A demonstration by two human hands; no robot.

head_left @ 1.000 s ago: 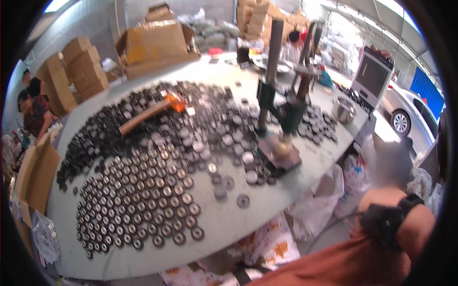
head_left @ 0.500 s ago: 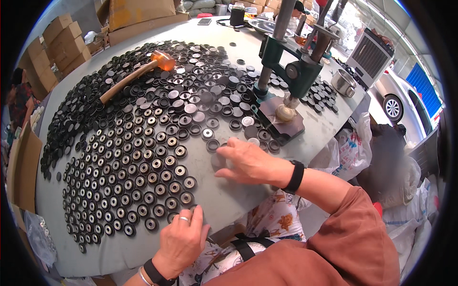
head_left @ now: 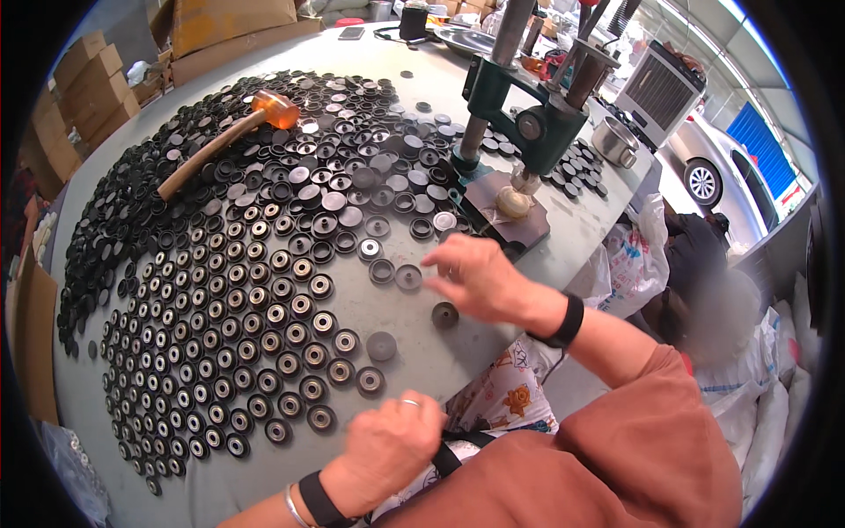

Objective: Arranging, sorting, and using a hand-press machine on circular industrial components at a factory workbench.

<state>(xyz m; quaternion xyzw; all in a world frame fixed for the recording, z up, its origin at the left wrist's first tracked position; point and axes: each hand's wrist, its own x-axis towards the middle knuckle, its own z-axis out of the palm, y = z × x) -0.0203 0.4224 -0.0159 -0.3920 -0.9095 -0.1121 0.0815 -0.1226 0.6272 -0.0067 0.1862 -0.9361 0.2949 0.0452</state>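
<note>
My right hand [head_left: 484,280] hovers over the table beside the loose black pieces, thumb and fingers apart and nothing visible between them. Nearest its fingertips lies a round grey cap [head_left: 407,277], with a black ring [head_left: 381,271] touching its left. A dark round cap [head_left: 444,315] is just below the hand. My left hand [head_left: 393,449], slightly blurred, is at the near edge with its fingers curled in; whatever they may hold is hidden. Just beyond it sits a black ring with a metal bearing-like centre [head_left: 370,380], and a flat grey disc [head_left: 381,346].
Rows of metal-centred rings [head_left: 238,352] cover the left front, backed by a heap of black caps [head_left: 176,167]. A mallet [head_left: 220,145] with an orange head lies on the heap. A green hand press [head_left: 528,132] stands right of it, near a metal pot [head_left: 615,141].
My left hand has drawn right, away from the rows, and its fingers have curled in. My right hand has shifted slightly right, uncovering caps. The whole view has moved a little.
</note>
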